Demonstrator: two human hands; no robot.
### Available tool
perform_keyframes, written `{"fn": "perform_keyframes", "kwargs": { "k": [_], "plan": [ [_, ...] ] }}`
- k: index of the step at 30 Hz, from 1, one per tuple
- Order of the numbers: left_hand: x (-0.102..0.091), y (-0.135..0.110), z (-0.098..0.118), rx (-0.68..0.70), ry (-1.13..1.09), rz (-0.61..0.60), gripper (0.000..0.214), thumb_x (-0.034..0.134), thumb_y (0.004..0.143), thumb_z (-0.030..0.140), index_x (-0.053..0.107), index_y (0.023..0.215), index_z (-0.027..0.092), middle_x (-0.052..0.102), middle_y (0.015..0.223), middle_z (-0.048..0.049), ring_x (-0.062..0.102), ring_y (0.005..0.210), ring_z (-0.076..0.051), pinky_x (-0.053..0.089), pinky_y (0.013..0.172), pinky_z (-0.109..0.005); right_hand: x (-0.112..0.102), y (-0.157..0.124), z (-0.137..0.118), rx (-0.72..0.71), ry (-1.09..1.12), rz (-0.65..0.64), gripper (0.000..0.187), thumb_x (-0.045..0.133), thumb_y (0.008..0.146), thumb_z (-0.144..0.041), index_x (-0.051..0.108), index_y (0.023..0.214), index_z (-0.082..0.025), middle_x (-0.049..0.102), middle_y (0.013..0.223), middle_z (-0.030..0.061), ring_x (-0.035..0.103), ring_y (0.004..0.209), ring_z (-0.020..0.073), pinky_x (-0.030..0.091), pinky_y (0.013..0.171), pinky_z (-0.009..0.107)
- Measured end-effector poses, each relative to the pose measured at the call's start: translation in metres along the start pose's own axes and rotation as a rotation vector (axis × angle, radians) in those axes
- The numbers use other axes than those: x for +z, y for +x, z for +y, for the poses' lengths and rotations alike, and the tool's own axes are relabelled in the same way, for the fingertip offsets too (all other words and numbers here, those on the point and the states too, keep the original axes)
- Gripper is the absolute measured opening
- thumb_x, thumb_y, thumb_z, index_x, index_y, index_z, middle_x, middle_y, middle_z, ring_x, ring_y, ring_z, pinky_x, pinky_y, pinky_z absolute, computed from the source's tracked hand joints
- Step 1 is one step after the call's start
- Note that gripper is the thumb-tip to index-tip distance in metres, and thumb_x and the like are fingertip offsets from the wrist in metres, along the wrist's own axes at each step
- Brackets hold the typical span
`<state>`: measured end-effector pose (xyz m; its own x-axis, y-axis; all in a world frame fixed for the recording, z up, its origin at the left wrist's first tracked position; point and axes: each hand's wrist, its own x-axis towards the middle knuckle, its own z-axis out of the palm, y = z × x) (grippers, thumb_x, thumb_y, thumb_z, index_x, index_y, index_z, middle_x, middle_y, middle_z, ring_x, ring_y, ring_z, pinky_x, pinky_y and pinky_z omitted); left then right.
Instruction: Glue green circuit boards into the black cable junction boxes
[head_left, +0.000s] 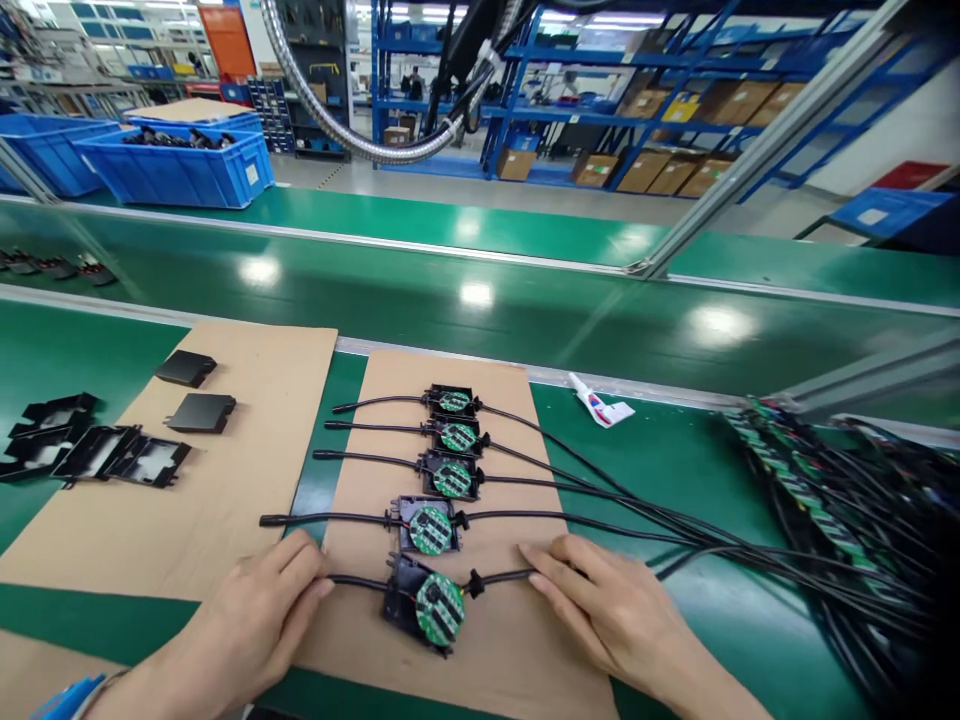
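Observation:
Closest to me on the cardboard sheet (525, 640) lies a black plastic housing (401, 600) with a round green circuit board (440, 609) in it, tilted slightly. Its short black cable (358, 581) runs left into my left hand (259, 610), whose fingers are closed around the cable end. On the other side, my right hand (600, 605) pinches the longer black cable (506, 577) between thumb and fingers. Beyond it, several similar housings with boards (430, 530) lie in a column, their cables stretched left and right.
Empty black housings (124, 455) and two black covers (201, 413) lie at left on another cardboard sheet (277, 400). A thick bundle of cables and boards (832, 520) fills the right side. A white wrapper (600, 403) lies near the metal rail. Blue bins (180, 165) stand behind.

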<state>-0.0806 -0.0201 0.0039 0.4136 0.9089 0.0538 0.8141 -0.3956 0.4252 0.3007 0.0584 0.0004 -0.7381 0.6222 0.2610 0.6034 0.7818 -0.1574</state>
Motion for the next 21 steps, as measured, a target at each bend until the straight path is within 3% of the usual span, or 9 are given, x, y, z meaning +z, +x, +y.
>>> {"fn": "perform_keyframes", "kwargs": {
  "k": [7,11,13,16,21],
  "plan": [
    [-0.018,-0.005,-0.009,-0.020,-0.051,0.079,0.013,0.036,0.099,0.020,0.049,0.099,0.021,0.056,0.088,-0.0030,0.058,0.072,-0.016,0.045,0.060,-0.025,-0.009,-0.001,-0.032,-0.021,0.147,-0.008,0.023,0.043,0.095,-0.017,0.060,0.110,-0.017,0.065,0.082,0.0062,0.061,0.066,0.0142,0.047,0.057,0.025],
    [-0.021,0.002,-0.018,-0.043,0.094,0.009,0.018,0.036,0.099,0.022,0.053,0.094,0.020,0.055,0.085,-0.0034,0.055,0.067,-0.017,0.043,0.057,-0.027,0.004,-0.003,-0.052,-0.028,0.190,-0.026,0.027,0.041,0.095,-0.016,0.055,0.118,-0.016,0.066,0.084,0.0058,0.064,0.071,0.0145,0.050,0.063,0.024],
    [-0.019,0.006,-0.020,-0.027,0.148,-0.003,0.021,0.035,0.099,0.022,0.055,0.092,0.020,0.055,0.084,-0.0039,0.055,0.069,-0.018,0.043,0.059,-0.029,0.012,-0.006,-0.057,-0.015,0.208,-0.045,0.024,0.040,0.094,-0.015,0.058,0.110,-0.018,0.065,0.080,0.0046,0.063,0.068,0.0141,0.049,0.061,0.024],
    [-0.015,0.009,-0.019,0.000,0.165,0.001,0.022,0.037,0.099,0.022,0.057,0.093,0.019,0.056,0.086,-0.0051,0.055,0.076,-0.020,0.044,0.064,-0.030,0.020,-0.011,-0.053,0.010,0.166,-0.036,0.019,0.042,0.092,-0.014,0.059,0.095,-0.020,0.062,0.073,0.0031,0.059,0.062,0.0146,0.045,0.057,0.026],
    [-0.007,0.008,-0.013,0.084,0.085,-0.008,0.018,0.039,0.099,0.018,0.056,0.103,0.020,0.057,0.089,-0.0057,0.055,0.077,-0.019,0.045,0.066,-0.030,0.013,-0.009,-0.034,0.068,0.012,0.079,0.017,0.043,0.091,-0.011,0.058,0.092,-0.018,0.062,0.076,0.0054,0.057,0.067,0.0163,0.043,0.060,0.027]
  ]
}}
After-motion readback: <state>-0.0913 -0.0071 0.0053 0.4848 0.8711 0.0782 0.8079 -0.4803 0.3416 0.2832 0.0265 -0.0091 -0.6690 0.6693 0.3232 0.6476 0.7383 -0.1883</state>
